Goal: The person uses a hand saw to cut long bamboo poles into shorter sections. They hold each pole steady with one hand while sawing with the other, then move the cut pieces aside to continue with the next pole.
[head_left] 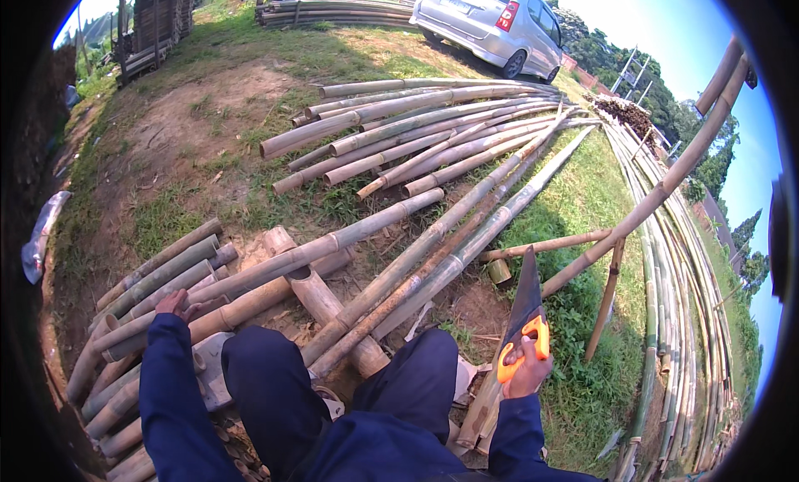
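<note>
My right hand (528, 374) is closed round the orange handle of a handsaw (525, 295), its dark blade pointing up and away from me. At the left, my left hand (176, 304) grips a long bamboo pole (333, 245) near its near end. That pole slopes away to the right across a thick bamboo crosspiece (329, 307). Just below it lies another thick bamboo pole (254, 305). The saw is well apart from the pole my left hand holds.
Cut bamboo lengths (116, 403) are heaped at my left. Long poles (454, 241) run outward from between my knees. More bamboo (433, 132) lies ahead, before a silver car (499, 24). A slanting bamboo post (641, 207) and a long pole stack (678, 315) stand at right.
</note>
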Demonstrator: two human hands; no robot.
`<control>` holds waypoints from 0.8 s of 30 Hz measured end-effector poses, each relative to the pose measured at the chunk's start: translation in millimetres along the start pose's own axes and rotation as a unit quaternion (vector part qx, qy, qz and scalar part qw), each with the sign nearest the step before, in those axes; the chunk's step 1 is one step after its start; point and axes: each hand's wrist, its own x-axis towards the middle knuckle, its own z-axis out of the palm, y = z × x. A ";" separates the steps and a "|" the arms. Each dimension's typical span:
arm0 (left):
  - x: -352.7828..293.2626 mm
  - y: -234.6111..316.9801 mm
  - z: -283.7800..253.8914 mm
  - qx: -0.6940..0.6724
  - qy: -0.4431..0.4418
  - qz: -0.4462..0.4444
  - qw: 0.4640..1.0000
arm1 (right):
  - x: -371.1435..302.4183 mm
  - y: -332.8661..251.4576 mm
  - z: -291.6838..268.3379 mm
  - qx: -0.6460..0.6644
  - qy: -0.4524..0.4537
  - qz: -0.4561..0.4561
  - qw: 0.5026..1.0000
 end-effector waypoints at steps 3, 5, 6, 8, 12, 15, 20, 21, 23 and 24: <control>2.2 -1.4 -5.9 0.001 -0.020 -0.010 1.000 | 1.6 -2.4 -0.6 0.011 0.003 0.007 1.000; 0.7 -1.3 -9.0 0.010 -0.024 -0.016 1.000 | 0.4 -4.9 0.1 0.015 0.007 0.011 1.000; 1.9 -0.3 -10.6 0.009 -0.028 -0.020 0.999 | 1.3 -3.8 -0.4 0.011 0.007 0.009 1.000; 1.6 4.4 -13.5 0.006 -0.036 -0.034 0.999 | 5.3 0.4 -3.3 0.004 0.005 0.006 1.000; 5.3 30.9 -16.8 0.004 -0.006 -0.058 0.998 | 12.3 4.3 -9.2 -0.013 0.004 -0.010 1.000; 0.5 34.4 -25.1 0.003 -0.015 -0.071 0.997 | 6.7 0.9 -3.3 -0.015 -0.014 -0.002 1.000; 4.3 21.5 -0.7 0.035 0.033 -0.042 0.998 | -11.2 -3.0 5.4 -0.059 -0.129 -0.003 0.990; 16.1 43.9 -19.0 0.040 -0.066 -0.075 0.994 | -17.6 -6.3 6.2 -0.077 -0.154 -0.005 0.985; 9.1 49.8 -21.3 0.048 -0.075 -0.081 0.993 | -30.9 -13.0 17.8 -0.091 -0.213 0.007 0.973; 2.1 36.3 -19.4 0.049 -0.074 -0.082 0.993 | -35.2 -14.3 27.2 -0.088 -0.243 0.010 0.966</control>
